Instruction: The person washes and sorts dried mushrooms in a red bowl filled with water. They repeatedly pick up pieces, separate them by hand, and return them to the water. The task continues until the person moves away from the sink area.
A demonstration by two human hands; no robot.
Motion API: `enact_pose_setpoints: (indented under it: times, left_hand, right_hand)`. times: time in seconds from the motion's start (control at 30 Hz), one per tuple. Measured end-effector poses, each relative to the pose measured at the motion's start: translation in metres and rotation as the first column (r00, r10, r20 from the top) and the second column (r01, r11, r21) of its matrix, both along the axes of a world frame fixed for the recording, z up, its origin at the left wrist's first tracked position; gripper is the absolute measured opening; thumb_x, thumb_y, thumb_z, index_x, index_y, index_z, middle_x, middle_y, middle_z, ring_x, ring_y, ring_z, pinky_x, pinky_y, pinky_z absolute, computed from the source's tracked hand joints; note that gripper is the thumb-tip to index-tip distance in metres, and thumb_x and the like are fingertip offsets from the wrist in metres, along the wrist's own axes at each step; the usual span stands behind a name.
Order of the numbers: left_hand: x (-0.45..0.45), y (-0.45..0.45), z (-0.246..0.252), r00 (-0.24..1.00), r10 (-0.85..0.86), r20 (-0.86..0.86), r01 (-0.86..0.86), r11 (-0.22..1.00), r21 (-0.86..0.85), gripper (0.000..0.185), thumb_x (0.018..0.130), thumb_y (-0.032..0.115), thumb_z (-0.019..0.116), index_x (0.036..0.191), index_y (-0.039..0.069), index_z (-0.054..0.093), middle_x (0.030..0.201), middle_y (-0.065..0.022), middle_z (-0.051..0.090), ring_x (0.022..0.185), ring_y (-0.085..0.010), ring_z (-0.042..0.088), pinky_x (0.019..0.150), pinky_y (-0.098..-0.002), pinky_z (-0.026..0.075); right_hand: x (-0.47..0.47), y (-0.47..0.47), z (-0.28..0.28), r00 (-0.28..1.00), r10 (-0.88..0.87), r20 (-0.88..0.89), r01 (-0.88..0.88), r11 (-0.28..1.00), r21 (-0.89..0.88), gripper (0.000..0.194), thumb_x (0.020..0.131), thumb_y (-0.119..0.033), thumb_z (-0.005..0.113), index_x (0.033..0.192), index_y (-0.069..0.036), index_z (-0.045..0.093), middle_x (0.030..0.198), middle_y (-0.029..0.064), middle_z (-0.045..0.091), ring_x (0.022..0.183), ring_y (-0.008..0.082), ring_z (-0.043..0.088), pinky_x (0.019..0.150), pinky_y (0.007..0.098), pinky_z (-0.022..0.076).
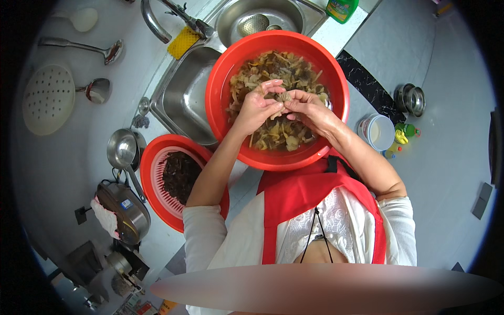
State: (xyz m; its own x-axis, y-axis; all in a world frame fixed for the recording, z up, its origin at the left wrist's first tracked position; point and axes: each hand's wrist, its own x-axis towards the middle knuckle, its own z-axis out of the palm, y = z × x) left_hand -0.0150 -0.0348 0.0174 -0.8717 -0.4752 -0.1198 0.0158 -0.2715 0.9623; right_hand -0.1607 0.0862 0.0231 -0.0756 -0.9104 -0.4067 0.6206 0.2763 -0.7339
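Both hands are raised over a large red plastic basin [214, 94] of water filled with soaked, yellow-brown food pieces [289, 136], possibly dried mushrooms. Between the thumb and fingers of my right hand [311, 109] is a small, pale, wrinkled piece [284, 97]. My left hand [258, 104] meets it from the other side, its thumb against the piece and its upper fingers spread. Part of the piece hangs below the left thumb. Wet fingers partly hide it.
The basin overlaps a double steel sink [189, 90] with a faucet [155, 23] and yellow sponge [183, 42]. At lower left, a pink colander [173, 197] of dark soaked food sits in another red basin [149, 173]. Beyond are a steel ladle [122, 149] and a rice cooker [130, 212].
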Motion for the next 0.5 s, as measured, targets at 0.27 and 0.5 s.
enact_pose_setpoints:
  times: [0.27,0.5]
  left_hand:
    - [-0.004,-0.002,-0.017,0.959,0.09,0.269,-0.098,0.995,0.017,0.04,0.088,0.007,0.061,0.125,0.0,0.047,0.103,-0.0096,0.057,0.081,-0.0155,0.064,0.069,-0.0251,0.053]
    - [0.026,-0.031,-0.013,0.765,0.205,0.611,0.268,0.762,-0.59,0.031,0.087,0.021,0.064,0.105,-0.004,0.061,0.094,-0.0137,0.066,0.08,-0.0193,0.065,0.071,-0.0308,0.051]
  right_hand:
    - [-0.006,-0.008,-0.022,0.914,-0.194,-0.356,0.179,0.981,-0.074,0.018,0.083,-0.001,0.063,0.101,0.001,0.058,0.082,0.0014,0.062,0.07,0.0071,0.056,0.062,0.0213,0.0448]
    - [-0.035,-0.005,-0.016,0.355,0.006,-0.935,0.021,1.0,0.015,0.037,0.077,-0.002,0.064,0.11,0.01,0.054,0.104,0.0236,0.062,0.098,0.0333,0.062,0.085,0.0383,0.0492]
